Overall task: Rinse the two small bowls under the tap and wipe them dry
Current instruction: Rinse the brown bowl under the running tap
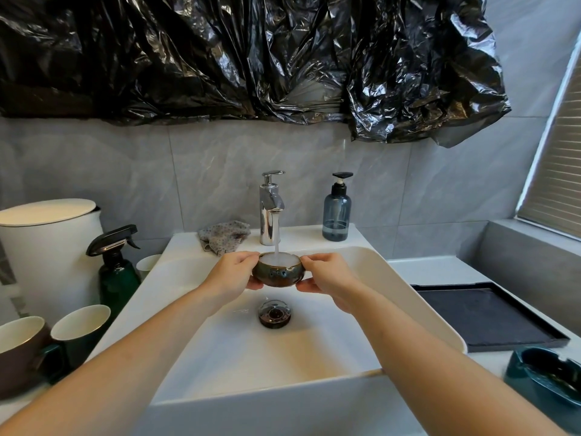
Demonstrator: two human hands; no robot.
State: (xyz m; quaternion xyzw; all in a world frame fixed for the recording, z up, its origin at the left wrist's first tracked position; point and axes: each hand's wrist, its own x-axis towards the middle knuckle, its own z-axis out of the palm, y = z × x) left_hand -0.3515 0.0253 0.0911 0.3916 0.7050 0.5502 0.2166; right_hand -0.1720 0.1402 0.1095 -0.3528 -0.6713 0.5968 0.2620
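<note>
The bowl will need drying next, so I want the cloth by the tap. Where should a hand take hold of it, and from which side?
Pinch the cloth at its bunched top, coming from above on the left; a judgement. It lies crumpled on the sink ledge left of the tap, and those raised folds offer a grip. Both hands now hold the bowl.

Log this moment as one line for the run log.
step: rinsing first bowl | left hand and right hand: holding small bowl | tap: running | cloth: unused
</note>
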